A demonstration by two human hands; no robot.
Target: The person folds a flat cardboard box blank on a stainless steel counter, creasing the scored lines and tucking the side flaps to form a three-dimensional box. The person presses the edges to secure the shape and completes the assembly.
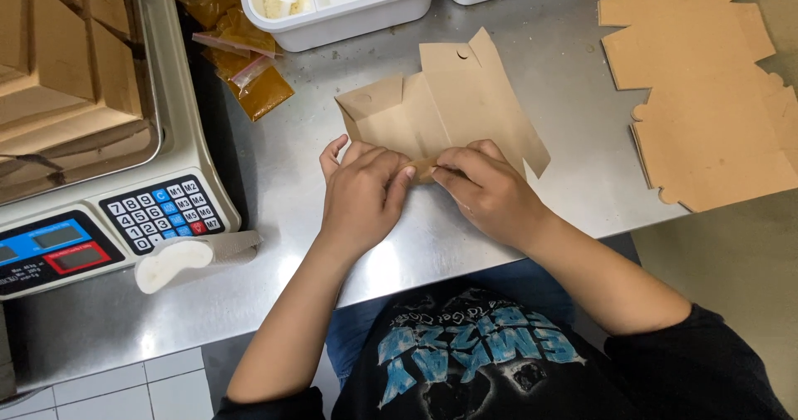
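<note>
Cardboard blank (449, 104): we see plain kraft brown.
Worktop (532, 38): we see brushed steel grey.
Scale (125, 221): cream, with blue and red panels.
Sachets (249, 71): we see mustard yellow.
Tray (341, 13): white.

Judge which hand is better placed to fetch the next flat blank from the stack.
Probably the right hand: the stack of flat brown cardboard blanks lies on its side of the steel table. The left hand sits farther off, pinching the half-folded brown cardboard box.

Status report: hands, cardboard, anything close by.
Left hand and right hand pinching the cardboard box blank at its near edge. Scale left, clear.
</note>
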